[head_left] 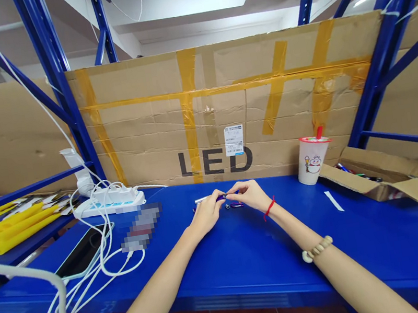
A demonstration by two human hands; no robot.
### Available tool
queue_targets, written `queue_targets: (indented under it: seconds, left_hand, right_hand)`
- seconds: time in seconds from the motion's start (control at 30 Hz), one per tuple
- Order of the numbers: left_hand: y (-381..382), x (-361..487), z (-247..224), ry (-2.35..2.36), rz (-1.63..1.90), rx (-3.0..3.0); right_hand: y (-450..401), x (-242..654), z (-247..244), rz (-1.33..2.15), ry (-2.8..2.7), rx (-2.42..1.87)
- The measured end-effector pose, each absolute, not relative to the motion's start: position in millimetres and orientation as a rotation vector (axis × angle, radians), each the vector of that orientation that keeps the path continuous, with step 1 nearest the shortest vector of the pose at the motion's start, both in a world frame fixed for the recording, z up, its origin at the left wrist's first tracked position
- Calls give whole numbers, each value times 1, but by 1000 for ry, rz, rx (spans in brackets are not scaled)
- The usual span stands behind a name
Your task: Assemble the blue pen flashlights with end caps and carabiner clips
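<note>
Pen part (221, 197) between fingers (240, 187), long axis left-right.

Parts (236, 205) on table (241, 257); phone (81, 252) left, cup (312, 161) right, cardboard (161, 132) behind.

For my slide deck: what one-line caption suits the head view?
Left hand and right hand pinch a slim dark piece above a blue table.

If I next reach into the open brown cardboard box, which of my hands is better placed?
Probably your right hand: it's nearer the box; your left hand would likely cross the right. Both hands seem to hold a slim bluish-purple piece.
</note>
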State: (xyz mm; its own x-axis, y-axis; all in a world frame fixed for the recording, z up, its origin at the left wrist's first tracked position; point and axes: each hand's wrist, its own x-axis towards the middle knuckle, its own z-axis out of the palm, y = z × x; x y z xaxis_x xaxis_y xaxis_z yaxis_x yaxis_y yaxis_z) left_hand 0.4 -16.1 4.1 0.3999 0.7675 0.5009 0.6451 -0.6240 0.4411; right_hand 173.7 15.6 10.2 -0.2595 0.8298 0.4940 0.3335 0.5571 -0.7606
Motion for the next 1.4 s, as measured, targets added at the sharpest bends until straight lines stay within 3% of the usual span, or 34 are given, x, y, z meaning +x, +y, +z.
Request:
queue_targets:
  seconds: [0.7, 1.03, 1.4]
  left_hand:
    - [-11, -2, -2, 1231, 1095, 2551]
    - [-11, -2, 0, 1242, 1104, 2537]
    - [-8, -4, -2, 1288, 994, 2626]
  right_hand:
    - [15, 174, 10, 541, -1890, -1019]
    - [8, 170, 15, 856, -1744, -1040]
    - [12, 171, 10, 912, -1764, -1139]
